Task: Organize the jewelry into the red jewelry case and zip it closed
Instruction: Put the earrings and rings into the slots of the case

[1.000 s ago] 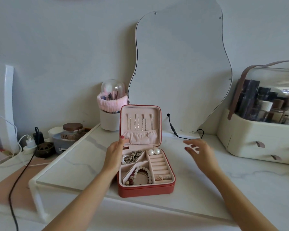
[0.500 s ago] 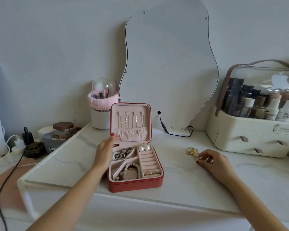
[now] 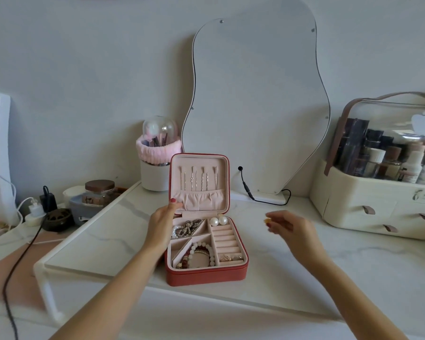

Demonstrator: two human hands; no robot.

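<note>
The red jewelry case point(image 3: 206, 274) lies open on the white marble shelf point(image 3: 103, 241), its lid point(image 3: 198, 184) upright with several thin necklaces hung inside. In its compartments lie a beaded bracelet point(image 3: 201, 253), two pearl earrings point(image 3: 218, 220), a silver chain tangle point(image 3: 185, 228) and rings point(image 3: 231, 257). My left hand point(image 3: 161, 225) rests at the case's left edge, thumb on the lid's lower left corner. My right hand point(image 3: 288, 229) hovers right of the case and pinches a small gold piece point(image 3: 267, 220) in its fingertips.
A wavy mirror point(image 3: 255, 99) leans on the wall behind the case, its black cable point(image 3: 249, 192) trailing on the shelf. A cream cosmetics organizer point(image 3: 378, 200) stands at the right. A brush holder point(image 3: 155, 163), a jar point(image 3: 99, 192) and chargers point(image 3: 38, 204) sit at the left.
My right hand picked the gold piece up off the shelf and moved left toward the case. My left hand stays at the lid.
</note>
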